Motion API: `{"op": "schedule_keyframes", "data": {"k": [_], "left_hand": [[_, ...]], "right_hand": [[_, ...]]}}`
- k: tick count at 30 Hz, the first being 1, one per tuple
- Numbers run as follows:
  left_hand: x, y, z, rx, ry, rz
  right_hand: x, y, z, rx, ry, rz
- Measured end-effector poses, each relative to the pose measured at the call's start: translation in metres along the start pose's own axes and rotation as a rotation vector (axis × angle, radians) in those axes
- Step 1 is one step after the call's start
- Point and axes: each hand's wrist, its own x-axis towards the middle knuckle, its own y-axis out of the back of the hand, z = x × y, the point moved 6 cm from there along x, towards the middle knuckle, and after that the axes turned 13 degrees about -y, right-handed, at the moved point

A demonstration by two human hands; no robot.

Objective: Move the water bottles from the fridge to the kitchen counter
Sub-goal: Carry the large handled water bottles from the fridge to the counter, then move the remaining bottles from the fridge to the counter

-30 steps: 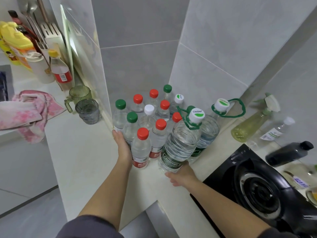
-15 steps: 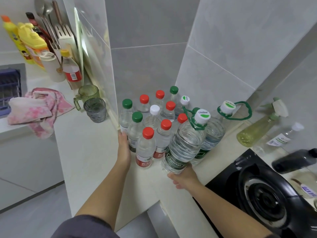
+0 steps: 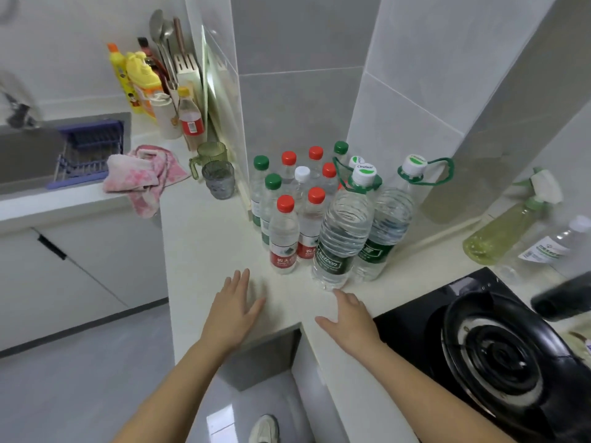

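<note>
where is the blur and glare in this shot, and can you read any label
Head view: the dark bottle at the right edge is smeared by blur; a bright glare patch sits on the floor; wall lines bow from the wide lens; the front large bottle is sharp, its green label legible.

A: What is the person wearing?

B: Little of it shows. One shoe [image 3: 263, 428] sits at the bottom edge of the head view. It is pale and off-white, with a rounded toe and greyer panels, and it looks like a sneaker.

A: Anything on the arms?

B: The left forearm [image 3: 179, 378] and the right forearm [image 3: 425, 388] are bare all the way to the lower edge.

A: And the hands?

B: The left hand [image 3: 235, 310] and the right hand [image 3: 350, 321] are bare as well.
</note>
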Motion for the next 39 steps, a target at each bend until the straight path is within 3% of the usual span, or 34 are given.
{"op": "schedule_keyframes", "data": {"k": [5, 13, 28, 39], "left_hand": [[-0.048, 0.009, 0.019, 0.379, 0.010, -0.040], [-0.115, 0.017, 0.020, 0.540, 0.080, 0.054], [-0.285, 0.097, -0.010, 0.559, 0.341, 0.352], [-0.516, 0.134, -0.019, 0.609, 0.523, 0.548]], "right_hand": [[-0.033, -0.005, -0.018, -0.224, 0.237, 0.073], [-0.079, -0.009, -0.062, -0.368, 0.526, 0.167], [-0.215, -0.051, -0.181, -0.394, 0.964, 0.155], [-0.425, -0.130, -0.219, -0.321, 1.268, 0.115]]}}
